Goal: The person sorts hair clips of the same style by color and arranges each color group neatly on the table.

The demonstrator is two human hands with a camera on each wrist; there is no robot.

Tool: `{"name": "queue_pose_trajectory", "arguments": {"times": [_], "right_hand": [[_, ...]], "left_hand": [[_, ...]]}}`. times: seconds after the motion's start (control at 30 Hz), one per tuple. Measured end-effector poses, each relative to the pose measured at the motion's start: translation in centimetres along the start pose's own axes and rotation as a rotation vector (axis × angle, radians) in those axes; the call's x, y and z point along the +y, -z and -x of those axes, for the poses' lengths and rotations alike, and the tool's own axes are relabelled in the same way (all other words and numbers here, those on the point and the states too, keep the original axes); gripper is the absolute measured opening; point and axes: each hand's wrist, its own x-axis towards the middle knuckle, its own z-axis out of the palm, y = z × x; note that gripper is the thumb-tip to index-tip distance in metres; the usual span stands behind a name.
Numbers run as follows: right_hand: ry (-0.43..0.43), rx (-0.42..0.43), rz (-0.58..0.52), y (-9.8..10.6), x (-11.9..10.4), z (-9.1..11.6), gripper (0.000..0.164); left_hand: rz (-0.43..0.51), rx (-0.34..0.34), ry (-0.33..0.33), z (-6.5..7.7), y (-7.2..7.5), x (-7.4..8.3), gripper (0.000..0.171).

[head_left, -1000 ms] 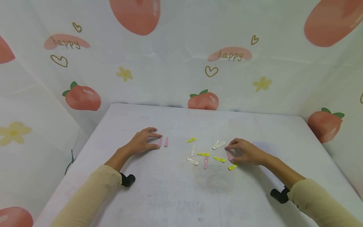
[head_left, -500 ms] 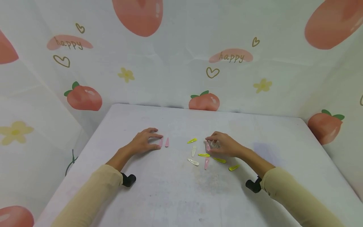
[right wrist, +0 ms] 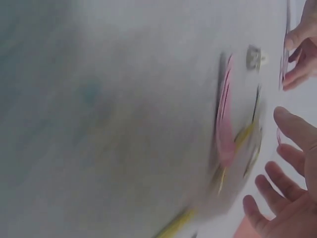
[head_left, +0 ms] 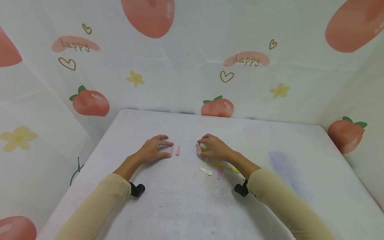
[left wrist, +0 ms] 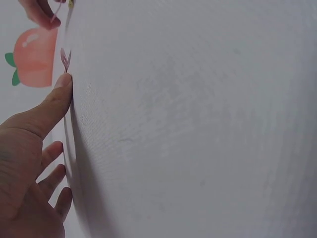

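Note:
At the left of the head view, my left hand [head_left: 153,149] rests low on the table, index finger and thumb at the two ends of a pink snap hair clip [head_left: 171,150]. A second pink clip [head_left: 178,150] lies just beyond those fingertips. My right hand [head_left: 214,147] pinches another pink clip [head_left: 199,149] between thumb and index finger, facing the left hand across a gap. Under the right fingers a yellow clip [head_left: 205,148] is partly covered. In the right wrist view the right-hand fingers [right wrist: 285,186] are seen spread from the side.
Nearer me lie white clips [head_left: 205,171], yellow clips [head_left: 217,164] and one pink clip [head_left: 219,173]. The right wrist and forearm cover part of this group. A white table [head_left: 168,206] extends to a cloth backdrop [head_left: 180,66] printed with peaches.
My right hand has carried its pink clip leftward across the scattered clips, toward the left hand. The left hand and the pink clips by it have stayed in place.

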Motion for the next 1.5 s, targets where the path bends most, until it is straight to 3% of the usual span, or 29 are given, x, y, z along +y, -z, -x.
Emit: {"name": "queue_pose_trajectory", "arguments": {"times": [0.43, 1.07, 1.3, 1.5], "right_hand": [[-0.062, -0.027, -0.007, -2.5, -2.1, -2.7, 0.049], [-0.098, -0.04, 0.033, -2.9, -2.8, -3.7, 0.048], [-0.091, -0.052, 0.009, -2.2, -2.8, -3.4, 0.053], [-0.044, -0.024, -0.028, 0.3, -2.0, -1.2, 0.051]], "left_hand": [[0.004, 0.028, -0.027, 0.0, 0.0, 0.3, 0.05], [-0.005, -0.006, 0.006, -0.1, 0.2, 0.5, 0.051], [-0.014, -0.003, 0.004, -0.1, 0.1, 0.2, 0.051], [-0.004, 0.0, 0.002, -0.1, 0.1, 0.1, 0.05]]}}
